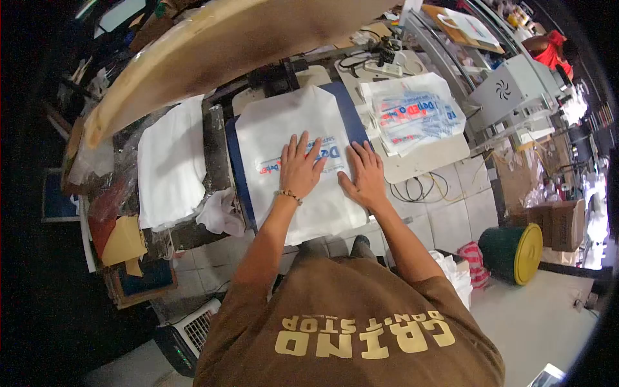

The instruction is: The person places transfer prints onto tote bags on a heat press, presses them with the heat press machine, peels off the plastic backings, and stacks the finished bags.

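Note:
A flat white fabric bag [293,122] with blue and red lettering lies on a dark blue board [343,106] in front of me. My left hand [301,166], with a beaded bracelet at the wrist, rests palm down over the print, its fingers spread and hiding part of the lettering. Flat against the bag's right edge, with fingers apart, lies my right hand [365,175]. Neither hand grasps anything.
To the right, a pile of printed white bags [419,113] sits on a pale board [425,158]. Plain white pieces [171,164] are stacked at left. A large curved tan panel [225,51] overhangs the far side. A grey machine [509,90] stands right, above a green bin [506,255].

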### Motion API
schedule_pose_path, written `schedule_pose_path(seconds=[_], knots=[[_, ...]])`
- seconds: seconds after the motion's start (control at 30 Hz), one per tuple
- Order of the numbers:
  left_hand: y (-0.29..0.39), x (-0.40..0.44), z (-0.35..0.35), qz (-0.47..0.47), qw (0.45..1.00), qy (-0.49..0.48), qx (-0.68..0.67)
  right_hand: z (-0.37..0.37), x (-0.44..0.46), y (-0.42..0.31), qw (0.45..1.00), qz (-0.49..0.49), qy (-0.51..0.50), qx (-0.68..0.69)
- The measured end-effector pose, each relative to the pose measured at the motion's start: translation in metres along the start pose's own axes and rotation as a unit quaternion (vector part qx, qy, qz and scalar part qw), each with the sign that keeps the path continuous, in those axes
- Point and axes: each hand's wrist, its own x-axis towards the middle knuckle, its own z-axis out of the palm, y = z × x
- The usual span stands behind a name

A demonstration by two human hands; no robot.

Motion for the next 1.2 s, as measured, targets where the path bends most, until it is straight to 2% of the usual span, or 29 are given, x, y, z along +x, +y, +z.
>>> schedule_pose_path(seconds=[0.07,0.13,0.2,0.23,0.27,0.33,0.37,0.43,0.47,0.53,0.57,0.63,0.67,0.73,0.8,0.87,0.93,1.0,1.03,1.07,1.1,1.13,1.2], knots=[[-0.008,-0.009,-0.001,-0.004,1.0,0.009,-0.011,-0.004,-0.002,-0.003,0.999,-0.002,0.023,0.023],[-0.029,-0.028,-0.007,-0.093,0.995,0.031,0.007,-0.01,-0.005,-0.007,0.996,-0.01,0.087,0.031],[-0.049,-0.057,-0.03,-0.205,0.976,0.071,0.011,-0.013,-0.025,-0.006,0.997,0.059,0.056,-0.015],[-0.06,-0.075,-0.04,-0.259,0.963,0.072,0.018,-0.021,-0.036,-0.014,0.994,0.107,0.028,0.012],[-0.07,-0.092,-0.048,-0.311,0.947,0.073,0.023,-0.016,-0.049,-0.007,0.991,0.113,0.015,0.071],[-0.094,-0.132,-0.033,-0.323,0.936,0.134,-0.03,-0.037,-0.059,-0.025,0.969,0.193,-0.073,0.137],[-0.088,-0.134,-0.04,-0.323,0.935,0.146,-0.028,-0.037,-0.061,-0.028,0.971,0.182,-0.068,0.138],[-0.067,-0.13,-0.055,-0.305,0.947,0.071,-0.067,-0.038,-0.066,-0.03,0.971,0.173,-0.059,0.152],[-0.06,-0.129,-0.053,-0.302,0.947,0.085,-0.064,-0.028,-0.07,-0.021,0.974,0.161,-0.052,0.154],[-0.052,-0.123,-0.05,-0.377,0.901,0.096,-0.192,-0.003,-0.072,0.008,0.958,0.185,-0.02,0.218],[-0.05,-0.119,-0.055,-0.37,0.903,0.11,-0.191,-0.007,-0.068,0.012,0.96,0.173,-0.011,0.22],[-0.043,-0.112,-0.074,-0.411,0.887,-0.014,-0.212,-0.013,-0.065,0.019,0.948,0.128,0.016,0.29],[-0.039,-0.109,-0.086,-0.403,0.891,-0.003,-0.21,-0.007,-0.066,0.024,0.938,0.15,0.027,0.31],[-0.032,-0.099,-0.117,-0.276,0.958,-0.069,-0.031,-0.014,-0.068,0.021,0.952,0.132,0.028,0.273],[-0.044,-0.064,-0.16,-0.108,0.966,-0.184,-0.145,-0.016,-0.069,0.018,0.964,0.116,0.035,0.237],[0.001,0.006,-0.263,0.087,0.939,-0.225,-0.244,-0.01,-0.076,0.017,0.971,0.063,0.065,0.221],[0.039,0.061,-0.346,0.168,0.925,-0.166,-0.298,-0.021,-0.079,0.006,0.975,0.047,0.058,0.208],[0.052,0.122,-0.395,0.197,0.94,-0.02,-0.277,-0.022,-0.08,0.004,0.977,0.056,0.029,0.202],[0.058,0.161,-0.419,0.235,0.949,0.09,-0.192,-0.019,-0.082,0.005,0.977,0.053,0.037,0.205],[0.056,0.212,-0.44,0.301,0.93,0.193,-0.084,-0.017,-0.082,0.009,0.981,0.023,0.053,0.186],[0.05,0.255,-0.459,0.257,0.938,0.231,0.016,-0.014,-0.079,0.011,0.984,-0.008,0.068,0.165],[0.035,0.301,-0.476,0.272,0.902,0.3,0.147,-0.014,-0.077,0.012,0.986,0.016,0.049,0.159],[-0.016,0.391,-0.507,0.221,0.869,0.352,0.269,-0.016,-0.077,0.009,0.984,0.016,0.081,0.158]])
